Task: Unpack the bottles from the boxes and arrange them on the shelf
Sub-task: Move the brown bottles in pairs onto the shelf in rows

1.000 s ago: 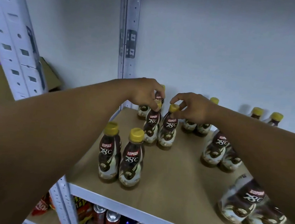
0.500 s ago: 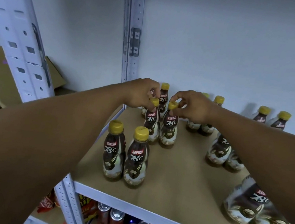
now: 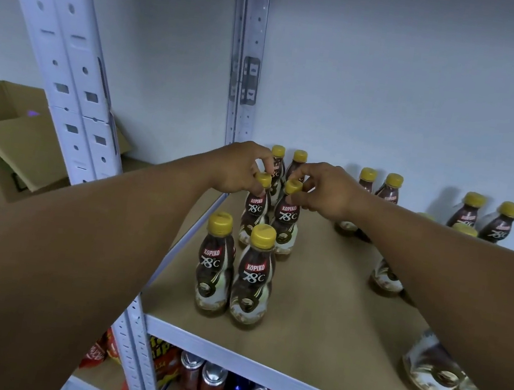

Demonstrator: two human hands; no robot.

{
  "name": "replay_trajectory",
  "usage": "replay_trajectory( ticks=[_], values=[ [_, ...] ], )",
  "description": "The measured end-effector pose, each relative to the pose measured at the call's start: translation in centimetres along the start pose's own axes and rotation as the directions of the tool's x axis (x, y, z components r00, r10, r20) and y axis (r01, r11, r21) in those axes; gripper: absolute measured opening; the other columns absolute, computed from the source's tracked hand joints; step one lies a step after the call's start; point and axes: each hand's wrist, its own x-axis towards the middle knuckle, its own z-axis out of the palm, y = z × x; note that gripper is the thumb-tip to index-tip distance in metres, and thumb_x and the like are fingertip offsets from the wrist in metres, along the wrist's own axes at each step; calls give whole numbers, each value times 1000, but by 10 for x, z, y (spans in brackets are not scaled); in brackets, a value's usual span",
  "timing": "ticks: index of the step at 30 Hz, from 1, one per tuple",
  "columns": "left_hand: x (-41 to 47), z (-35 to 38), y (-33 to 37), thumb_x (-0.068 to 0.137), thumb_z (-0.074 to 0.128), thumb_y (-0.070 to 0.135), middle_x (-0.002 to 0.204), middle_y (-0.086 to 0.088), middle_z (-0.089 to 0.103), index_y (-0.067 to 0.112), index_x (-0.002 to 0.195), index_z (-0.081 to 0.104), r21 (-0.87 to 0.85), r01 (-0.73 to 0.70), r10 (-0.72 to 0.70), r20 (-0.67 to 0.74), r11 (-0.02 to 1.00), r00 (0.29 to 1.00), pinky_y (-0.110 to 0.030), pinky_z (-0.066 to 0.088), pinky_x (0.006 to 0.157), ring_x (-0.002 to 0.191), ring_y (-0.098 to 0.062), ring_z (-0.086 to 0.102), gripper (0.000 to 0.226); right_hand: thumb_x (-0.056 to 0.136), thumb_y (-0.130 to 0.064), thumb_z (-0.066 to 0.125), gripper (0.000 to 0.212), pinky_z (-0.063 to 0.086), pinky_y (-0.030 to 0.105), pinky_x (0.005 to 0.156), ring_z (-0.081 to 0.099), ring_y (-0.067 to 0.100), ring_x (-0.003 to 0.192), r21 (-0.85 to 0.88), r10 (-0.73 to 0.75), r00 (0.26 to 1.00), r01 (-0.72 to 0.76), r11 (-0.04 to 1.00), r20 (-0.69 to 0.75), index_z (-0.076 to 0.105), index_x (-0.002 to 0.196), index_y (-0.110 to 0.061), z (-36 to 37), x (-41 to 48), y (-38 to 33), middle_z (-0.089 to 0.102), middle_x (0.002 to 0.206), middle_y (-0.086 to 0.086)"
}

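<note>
Left hand [image 3: 239,168] pinches the cap of left bottle [image 3: 254,215], right hand [image 3: 327,192] pinches the cap of right bottle [image 3: 284,222]; both upright, caps up, touching, near shelf [image 3: 317,296] left edge, between front pair [image 3: 233,273] and back pair [image 3: 289,161]; bare board rightward.

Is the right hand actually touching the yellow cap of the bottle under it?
Touching. The head view shows the right hand pinching the yellow cap of the bottle between thumb and fingertips, with no gap visible.

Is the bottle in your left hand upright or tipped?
Upright: the bottle stands base-down on the shelf, the left hand pinching its cap.
</note>
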Motion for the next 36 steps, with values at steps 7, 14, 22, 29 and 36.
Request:
replay_trajectory(
  ticks=[7, 14, 22, 29, 36],
  values=[
    [-4, 5, -6, 80, 87, 17, 98, -11, 74, 26, 112, 63, -37, -12, 10, -39, 999, 999, -49, 56, 90, 92, -31, 70, 41, 85, -21, 82, 36, 52, 33, 71, 63, 17, 73, 91, 10, 999, -8, 996, -31, 63, 115, -24, 3, -6, 2, 72, 103, 10],
    [-9, 8, -11, 84, 83, 14, 102, -7, 72, 29, 112, 62, -75, -16, 10, -80, 997, 997, -40, 56, 89, 93, -24, 69, 38, 84, -21, 84, 36, 58, 43, 79, 65, 21, 74, 117, 2, 998, 5, 993, -55, 64, 113, -23, 9, -7, -2, 71, 98, 9],
    [-13, 9, -12, 86, 81, 14, 105, -8, 71, 28, 114, 61, -59, -25, 19, -99, 998, 995, -39, 54, 88, 95, -24, 68, 37, 86, -19, 82, 33, 49, 23, 60, 66, 15, 66, 104, 4, 998, 3, 995, -67, 63, 113, -22, 12, -11, -3, 73, 96, 8],
    [-10, 13, -16, 84, 83, 16, 105, -3, 70, 33, 109, 63, -70, -28, 18, -139, 997, 990, -43, 56, 90, 93, -21, 68, 37, 87, -25, 80, 34, 55, 36, 78, 69, 27, 87, 33, -27, 995, 31, 999, -100, 62, 115, -23, 15, -8, -2, 71, 99, 7],
    [-7, 15, -17, 84, 82, 15, 107, -3, 70, 34, 109, 63, -75, -49, 38, -150, 996, 988, -45, 58, 91, 94, -20, 69, 36, 86, -26, 81, 35, 52, 30, 74, 67, 24, 89, 20, -37, 992, 40, 999, -121, 63, 116, -23, 18, -3, -1, 70, 101, 5]
  ],
)
